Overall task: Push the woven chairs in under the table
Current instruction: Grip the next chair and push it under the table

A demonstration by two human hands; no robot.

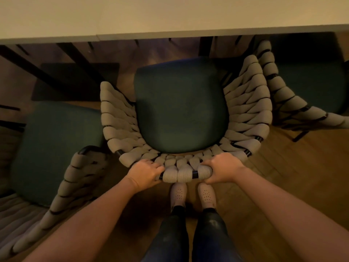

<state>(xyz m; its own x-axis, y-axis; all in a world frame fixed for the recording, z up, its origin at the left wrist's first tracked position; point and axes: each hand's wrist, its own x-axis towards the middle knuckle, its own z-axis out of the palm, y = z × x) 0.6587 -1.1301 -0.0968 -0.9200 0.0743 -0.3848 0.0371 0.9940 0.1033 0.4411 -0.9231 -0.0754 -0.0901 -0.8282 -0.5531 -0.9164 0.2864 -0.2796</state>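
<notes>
The middle chair (181,104) is the one in hand. It stands at the centre of the view, facing the table (170,14) at 12 o'clock, with its woven back curving toward the person at 6 o'clock. The left hand (144,173) and right hand (221,172) both grasp the top rail of that back, fingers curled over the thick woven bands, a few bands apart. The person's feet (178,193) stand just behind the rail.

The seat is not yet under the table: its front edge lies short of the table edge, with a strip of floor (283,167) showing between them. The step looks like the start of the push on this chair.

The next move calls for a straight, even shove toward 12 o'clock with both hands, so the chair does not swing. Its right arm lies against or just beside the woven side of the right chair (311,86) at 2 o'clock, which could snag. Dark table legs show at 11 o'clock, so the chair needs to stay clear of them.

The left chair (52,148), at 8 o'clock, sits turned and well out from the table, and likely remains to be pushed in afterward.
</notes>
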